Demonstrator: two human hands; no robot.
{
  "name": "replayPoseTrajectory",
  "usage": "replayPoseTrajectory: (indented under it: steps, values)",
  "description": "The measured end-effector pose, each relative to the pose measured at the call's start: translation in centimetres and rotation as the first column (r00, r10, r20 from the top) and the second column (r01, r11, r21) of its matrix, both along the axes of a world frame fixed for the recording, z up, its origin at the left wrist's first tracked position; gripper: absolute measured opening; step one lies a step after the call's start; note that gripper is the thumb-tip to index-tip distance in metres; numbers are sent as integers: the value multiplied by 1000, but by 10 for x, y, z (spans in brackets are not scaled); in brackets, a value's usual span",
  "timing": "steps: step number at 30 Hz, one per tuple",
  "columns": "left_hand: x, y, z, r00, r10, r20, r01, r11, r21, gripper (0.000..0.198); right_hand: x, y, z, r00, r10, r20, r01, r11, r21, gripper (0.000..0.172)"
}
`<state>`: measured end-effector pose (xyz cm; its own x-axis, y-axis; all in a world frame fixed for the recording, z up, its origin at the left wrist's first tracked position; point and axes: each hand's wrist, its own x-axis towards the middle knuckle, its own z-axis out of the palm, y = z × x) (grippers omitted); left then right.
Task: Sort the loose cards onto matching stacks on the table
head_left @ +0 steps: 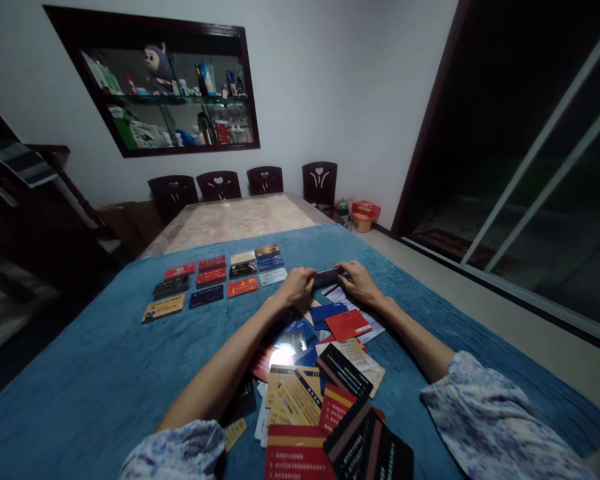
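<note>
Between my two hands is a dark card [327, 277], held by its ends just past the far edge of a loose pile. My left hand [298, 285] pinches its left end, and my right hand [359, 283] grips the right end. Nearer me lies the heap of plastic cards, with a red card [349, 325], a blue card [327, 315], gold cards [295, 397] and black cards [345, 370] overlapping. Left of my hands, several cards lie in neat overlapping columns, among them a gold card [163, 308], a navy card [207, 296] and an orange-red card [243, 286].
A blue cloth [105, 373] covers the near part of the table; the bare marbled tabletop [245, 217] shows beyond. Dark chairs [320, 183] stand along the far end. A red box [366, 210] sits on the floor beyond, and a glass door [530, 167] is at right.
</note>
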<state>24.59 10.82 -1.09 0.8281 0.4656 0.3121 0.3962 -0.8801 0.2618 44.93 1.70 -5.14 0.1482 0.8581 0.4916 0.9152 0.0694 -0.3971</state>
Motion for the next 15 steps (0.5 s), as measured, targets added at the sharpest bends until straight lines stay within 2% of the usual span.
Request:
replayPoseTrajectory:
  steps: [7,15]
  values:
    - [4,4,-5,996,15,89,-8,997,-80,35,-2,3,-5,998,-63,24,64,997,-32,33]
    - [5,1,-5,995,60,81,-52,994,-101,34,-9,1,3,995,-92,27,95,990,-102,36]
